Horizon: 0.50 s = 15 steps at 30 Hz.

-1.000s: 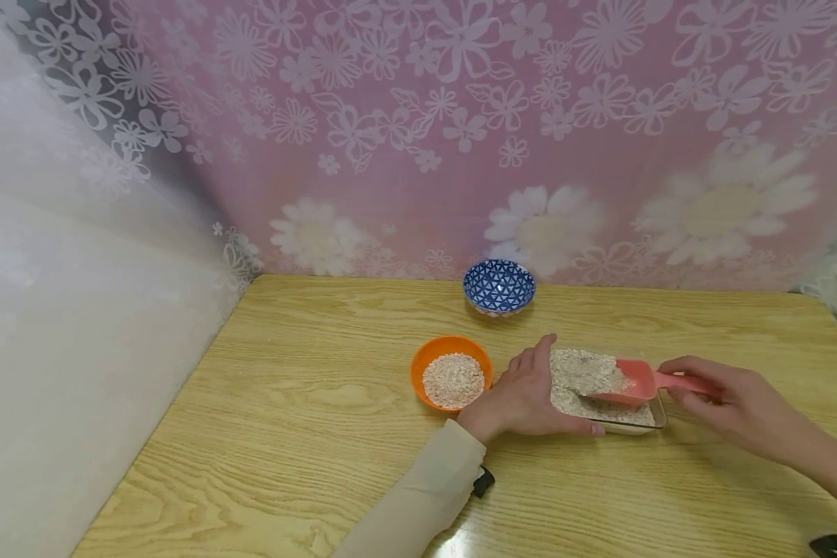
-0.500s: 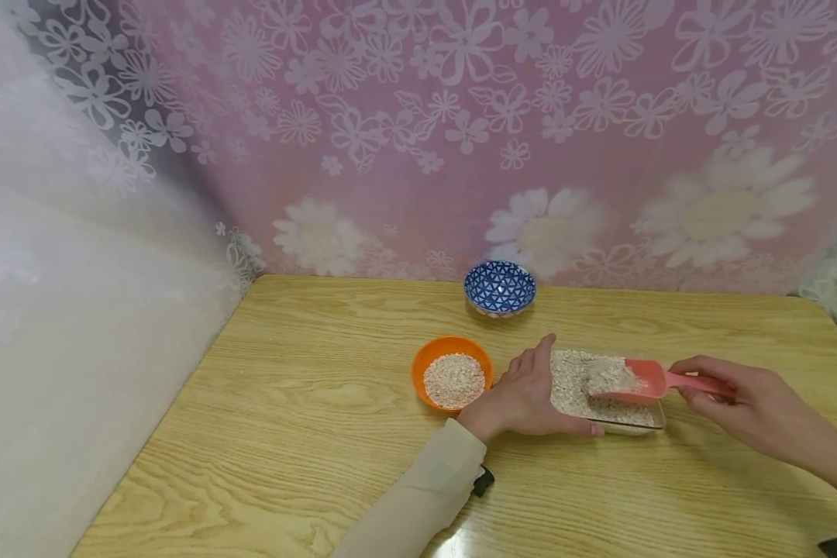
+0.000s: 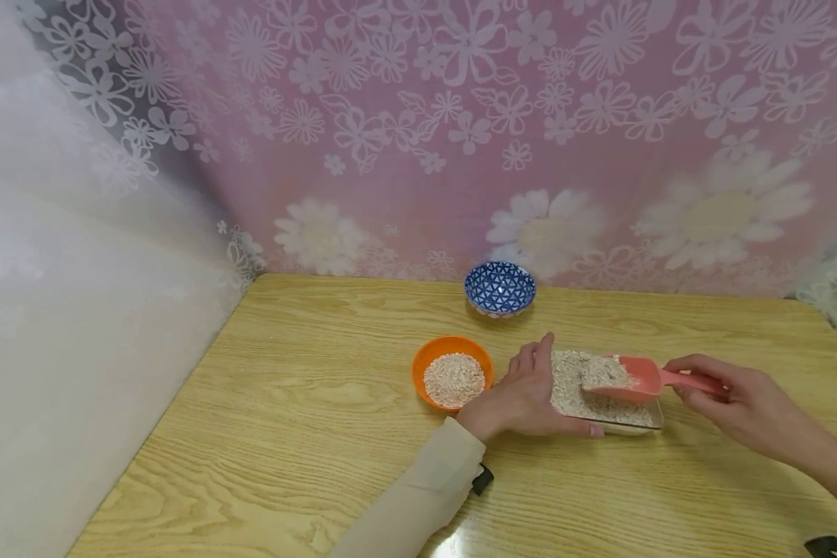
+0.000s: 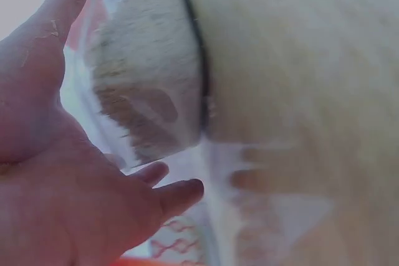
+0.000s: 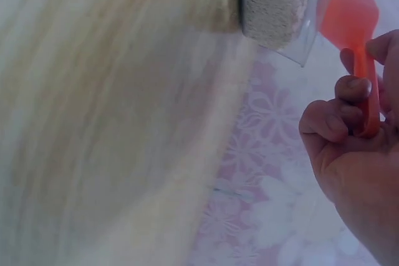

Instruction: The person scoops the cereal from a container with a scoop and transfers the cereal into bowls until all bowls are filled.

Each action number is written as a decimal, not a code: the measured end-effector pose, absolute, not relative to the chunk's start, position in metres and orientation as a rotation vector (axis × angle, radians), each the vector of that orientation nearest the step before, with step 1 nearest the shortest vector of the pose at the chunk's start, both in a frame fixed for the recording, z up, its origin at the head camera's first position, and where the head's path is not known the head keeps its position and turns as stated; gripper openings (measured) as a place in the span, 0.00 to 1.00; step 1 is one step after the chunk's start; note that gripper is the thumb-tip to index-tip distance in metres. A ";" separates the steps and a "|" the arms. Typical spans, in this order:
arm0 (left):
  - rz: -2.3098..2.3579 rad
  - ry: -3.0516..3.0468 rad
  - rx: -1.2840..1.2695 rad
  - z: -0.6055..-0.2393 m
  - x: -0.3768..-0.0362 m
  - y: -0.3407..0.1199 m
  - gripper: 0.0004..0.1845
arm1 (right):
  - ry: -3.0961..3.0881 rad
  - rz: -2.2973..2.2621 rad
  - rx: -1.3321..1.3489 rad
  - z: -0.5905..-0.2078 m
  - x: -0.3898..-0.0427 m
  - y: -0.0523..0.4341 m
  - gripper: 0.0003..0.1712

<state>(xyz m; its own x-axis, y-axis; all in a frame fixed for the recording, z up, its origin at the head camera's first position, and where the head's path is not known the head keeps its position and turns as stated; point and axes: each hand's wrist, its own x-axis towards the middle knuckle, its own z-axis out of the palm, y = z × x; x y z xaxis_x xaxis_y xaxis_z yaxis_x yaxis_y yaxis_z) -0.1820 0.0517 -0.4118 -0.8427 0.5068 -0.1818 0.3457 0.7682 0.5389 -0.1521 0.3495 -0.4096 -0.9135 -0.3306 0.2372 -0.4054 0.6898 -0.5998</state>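
- Right hand: fingers curled round the handle of a pink scoop; the scoop bowl is heaped with pale grain and sits just above the clear tray, tilted slightly.
- Left hand: fingers straight and slightly spread, laid against the left side of the clear tray, thumb along its near edge.
- Clear tray: shallow, rectangular, filled with pale grain; on the counter, right of centre.
- Orange bowl: holds pale grain; just left of the left hand.
- Blue patterned bowl: at the far edge of the counter, well apart from the tray.
- Floral pink curtain: behind the counter.
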 end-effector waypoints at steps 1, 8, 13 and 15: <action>0.734 2.642 0.666 -0.410 -0.182 0.050 0.72 | -2.775 1.060 0.614 -0.411 -0.152 0.350 0.11; 0.983 2.606 0.779 -0.386 -0.184 0.016 0.66 | -2.595 1.272 0.734 -0.423 -0.152 0.349 0.19; 1.080 2.660 0.758 -0.381 -0.191 -0.025 0.60 | -2.564 1.245 0.667 -0.419 -0.151 0.344 0.19; 1.097 2.683 0.724 -0.383 -0.194 -0.043 0.57 | -2.563 1.227 0.629 -0.415 -0.150 0.340 0.17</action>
